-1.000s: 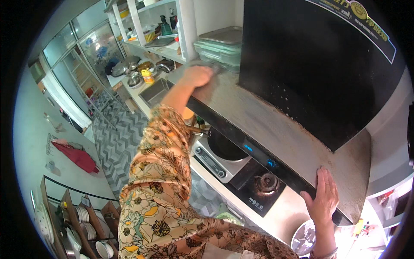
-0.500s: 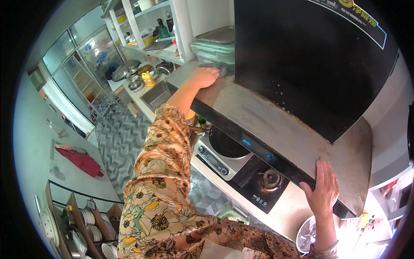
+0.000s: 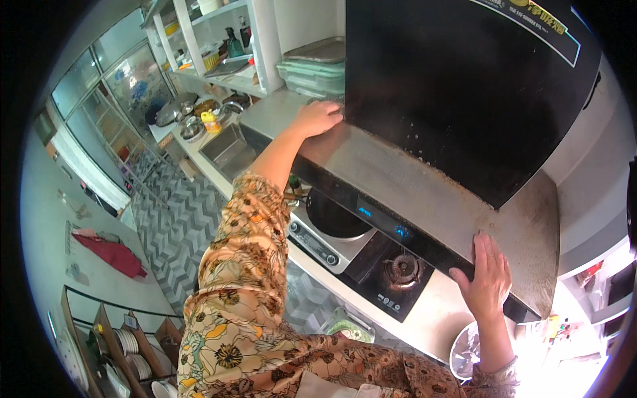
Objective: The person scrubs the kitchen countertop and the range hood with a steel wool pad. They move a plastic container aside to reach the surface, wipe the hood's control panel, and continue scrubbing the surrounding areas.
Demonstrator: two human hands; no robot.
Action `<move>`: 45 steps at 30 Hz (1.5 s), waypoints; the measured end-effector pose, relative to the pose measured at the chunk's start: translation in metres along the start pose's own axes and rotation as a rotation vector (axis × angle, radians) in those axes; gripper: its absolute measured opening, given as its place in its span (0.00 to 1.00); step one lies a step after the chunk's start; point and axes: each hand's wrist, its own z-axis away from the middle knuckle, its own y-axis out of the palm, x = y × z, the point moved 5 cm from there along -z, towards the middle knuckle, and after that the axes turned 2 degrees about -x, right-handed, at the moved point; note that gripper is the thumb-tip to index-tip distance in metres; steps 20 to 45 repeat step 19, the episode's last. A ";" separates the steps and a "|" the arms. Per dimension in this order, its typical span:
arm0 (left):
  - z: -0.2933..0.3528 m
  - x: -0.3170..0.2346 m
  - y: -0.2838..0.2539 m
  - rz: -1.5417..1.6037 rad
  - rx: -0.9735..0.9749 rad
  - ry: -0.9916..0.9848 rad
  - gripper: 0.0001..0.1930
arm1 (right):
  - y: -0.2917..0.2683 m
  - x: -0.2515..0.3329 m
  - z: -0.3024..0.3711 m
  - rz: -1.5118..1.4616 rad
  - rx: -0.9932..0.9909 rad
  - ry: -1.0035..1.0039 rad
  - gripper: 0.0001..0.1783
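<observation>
My left hand (image 3: pixel 320 119) reaches to the far left end of the range hood's top (image 3: pixel 391 166), its fingers curled down beside the black upright panel (image 3: pixel 458 93). A grey, fuzzy steel wool scrubber (image 3: pixel 323 100) shows just past the knuckles; the fingers mostly cover it. Flat on the hood's near right part lies my right hand (image 3: pixel 489 275), fingers stretched out and thumb over the front edge. That hand holds nothing. Brownish grime runs along the foot of the panel.
Stacked greenish containers (image 3: pixel 312 76) stand just beyond my left hand. Below the hood are a dark pan (image 3: pixel 335 215) on a silver cooker, and a gas burner (image 3: pixel 403 270). A sink (image 3: pixel 229 151) and a yellow bottle (image 3: pixel 210 121) are at the left.
My left hand has moved slightly right along the hood, closer to the black panel, covering more of the scrubber. My right hand stays on the hood. The whole view has shifted a little.
</observation>
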 end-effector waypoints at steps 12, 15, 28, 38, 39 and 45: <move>0.056 -0.001 -0.036 -0.046 -0.152 0.138 0.13 | -0.007 0.007 0.006 -0.028 -0.007 -0.010 0.41; 0.018 -0.001 -0.013 0.202 -0.079 0.130 0.13 | -0.007 0.006 0.008 -0.046 -0.003 -0.003 0.39; -0.017 -0.018 -0.011 0.204 -0.150 0.060 0.24 | -0.010 -0.009 0.014 0.001 0.025 0.086 0.35; -0.017 -0.018 -0.011 0.204 -0.150 0.060 0.24 | -0.010 -0.009 0.014 0.001 0.025 0.086 0.35; -0.017 -0.018 -0.011 0.204 -0.150 0.060 0.24 | -0.010 -0.009 0.014 0.001 0.025 0.086 0.35; -0.017 -0.018 -0.011 0.204 -0.150 0.060 0.24 | -0.010 -0.009 0.014 0.001 0.025 0.086 0.35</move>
